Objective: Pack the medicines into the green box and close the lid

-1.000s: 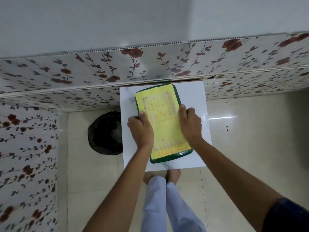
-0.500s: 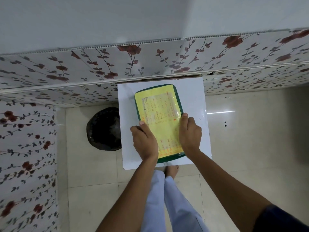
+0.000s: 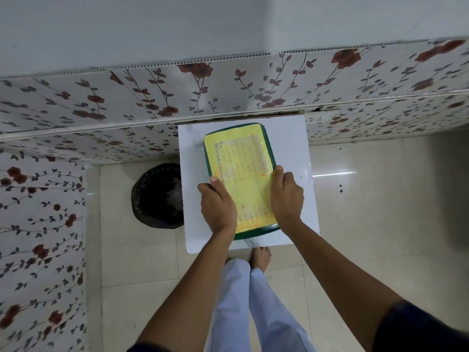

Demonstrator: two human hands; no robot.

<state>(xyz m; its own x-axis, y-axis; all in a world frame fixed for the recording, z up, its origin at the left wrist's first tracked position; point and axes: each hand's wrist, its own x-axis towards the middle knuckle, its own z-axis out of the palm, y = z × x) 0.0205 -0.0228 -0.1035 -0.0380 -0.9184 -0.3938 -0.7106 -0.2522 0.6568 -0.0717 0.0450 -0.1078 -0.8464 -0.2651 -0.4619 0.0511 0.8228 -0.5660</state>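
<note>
The green box (image 3: 269, 146) lies flat on a small white table (image 3: 291, 138), its lid down and covered by a yellow printed label (image 3: 243, 158). My left hand (image 3: 218, 207) grips the box's left edge near the front, thumb on the lid. My right hand (image 3: 285, 196) grips the right edge, thumb pressing the label. No medicines are visible; the inside of the box is hidden.
A black round bin (image 3: 157, 196) stands on the tiled floor left of the table. Flower-patterned wall panels (image 3: 228, 92) run behind and to the left. My legs in pale trousers (image 3: 243, 301) and a bare foot (image 3: 261, 257) are at the table's front edge.
Both hands have slid along the box's sides toward its near end, still holding it. The box has stayed on the table with the lid down.
</note>
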